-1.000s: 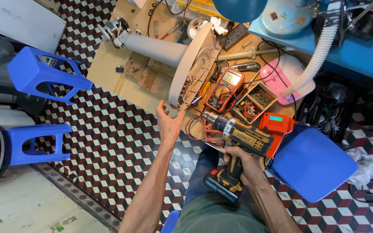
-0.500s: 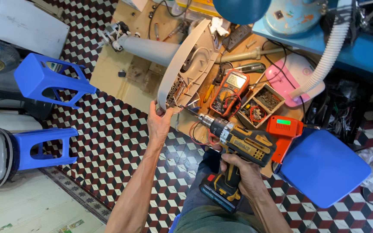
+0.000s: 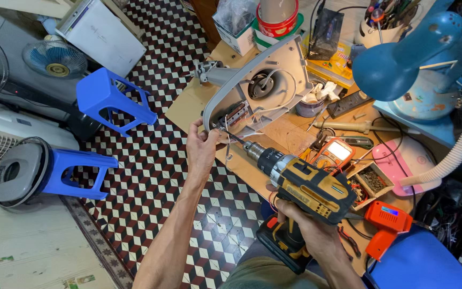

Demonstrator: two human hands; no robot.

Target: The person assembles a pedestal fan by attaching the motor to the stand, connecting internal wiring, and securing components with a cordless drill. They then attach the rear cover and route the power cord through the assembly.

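My left hand (image 3: 203,145) grips the lower edge of a grey plastic appliance housing (image 3: 290,69) that stands tilted on a wooden board (image 3: 274,134). Its open inside shows a round motor cavity and wires. My right hand (image 3: 308,225) holds a yellow and black cordless drill (image 3: 308,184) by its handle. The drill's bit (image 3: 230,134) points up-left and touches the housing's lower corner, right beside my left fingers.
An orange multimeter (image 3: 333,153), a parts tray (image 3: 370,179), an orange tool (image 3: 383,222), a pink case (image 3: 402,160) and a blue desk lamp (image 3: 402,59) crowd the right. Two blue stools (image 3: 110,101) (image 3: 73,168) and fans (image 3: 49,59) lie on the checkered floor at left.
The view has closed in on the housing. My left hand rose from mid-air onto the housing's edge, and the drill swung up-left until its bit met the housing.
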